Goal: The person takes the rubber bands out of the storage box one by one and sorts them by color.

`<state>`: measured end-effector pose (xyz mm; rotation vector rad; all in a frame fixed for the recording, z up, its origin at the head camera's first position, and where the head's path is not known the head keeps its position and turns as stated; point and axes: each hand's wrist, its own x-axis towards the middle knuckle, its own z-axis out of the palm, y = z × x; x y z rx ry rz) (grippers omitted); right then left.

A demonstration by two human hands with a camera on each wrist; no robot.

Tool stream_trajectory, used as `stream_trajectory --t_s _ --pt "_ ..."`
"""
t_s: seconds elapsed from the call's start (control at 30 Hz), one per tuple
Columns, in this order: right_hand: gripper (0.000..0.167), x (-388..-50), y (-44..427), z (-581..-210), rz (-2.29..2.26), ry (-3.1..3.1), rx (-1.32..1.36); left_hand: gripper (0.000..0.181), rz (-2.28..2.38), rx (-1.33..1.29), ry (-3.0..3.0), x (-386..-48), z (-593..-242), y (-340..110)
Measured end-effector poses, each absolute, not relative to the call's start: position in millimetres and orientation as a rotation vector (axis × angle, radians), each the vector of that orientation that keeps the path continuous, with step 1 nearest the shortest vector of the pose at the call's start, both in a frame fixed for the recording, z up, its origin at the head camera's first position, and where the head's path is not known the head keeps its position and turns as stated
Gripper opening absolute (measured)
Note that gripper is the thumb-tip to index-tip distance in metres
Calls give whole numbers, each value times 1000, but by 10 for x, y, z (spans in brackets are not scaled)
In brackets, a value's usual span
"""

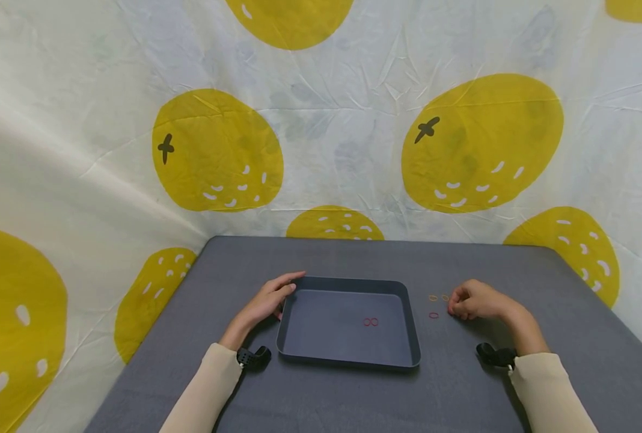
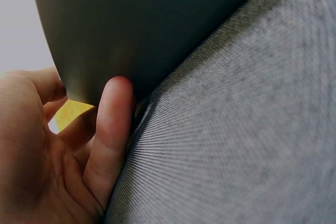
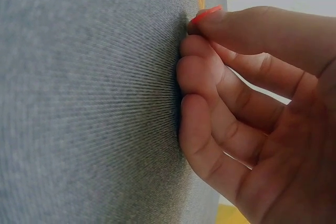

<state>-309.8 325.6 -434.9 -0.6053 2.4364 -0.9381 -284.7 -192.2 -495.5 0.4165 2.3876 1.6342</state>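
Observation:
A dark grey shallow tray (image 1: 348,358) lies on the table with two small red rubber bands (image 1: 371,322) inside. My left hand (image 1: 269,297) holds its far left corner, thumb at the rim; in the left wrist view a finger (image 2: 113,129) presses the outer wall. Right of the tray, my right hand (image 1: 478,299) rests low over the cloth, fingers curled. Between its thumb and fingertip it pinches a red rubber band (image 3: 207,13), mostly hidden. Beside that hand lie two orange rubber bands (image 1: 433,297) and another red rubber band (image 1: 433,315).
A grey cloth covers the table (image 1: 353,397). Behind and to the left hangs a white curtain (image 1: 342,138) printed with big yellow fruits. Each wrist carries a black camera (image 1: 253,358) on a strap.

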Motion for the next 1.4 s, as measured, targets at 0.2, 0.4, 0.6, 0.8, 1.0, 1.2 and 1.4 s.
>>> stream_trajectory --t_s 0.2,0.4,0.6,0.8,1.0,1.2,1.4 --pt "11 -3078 3246 -4321 -912 2445 -561 43 1631 418 2395 -2846 -4958 -1917" --pt "11 -3070 3246 -4311 -909 2443 -555 43 1624 404 2398 -2836 -4956 -1908" --pt "14 -3063 3211 -4324 -900 2468 -578 44 1623 415 2396 -2834 -4956 -1908" --pt "16 -3057 3163 -4346 -885 2512 -614 43 1624 415 2402 -2833 -4957 -1912" --pt "15 -3052 3142 -4348 -893 2502 -601 43 1628 408 2399 -2830 -4957 -1908" --pt "15 -3048 3141 -4335 -917 2470 -585 44 1638 416 2395 -2840 -4962 -1909" --pt "15 -3057 3166 -4329 -955 2440 -607 44 1638 421 2391 -2846 -4958 -1915"
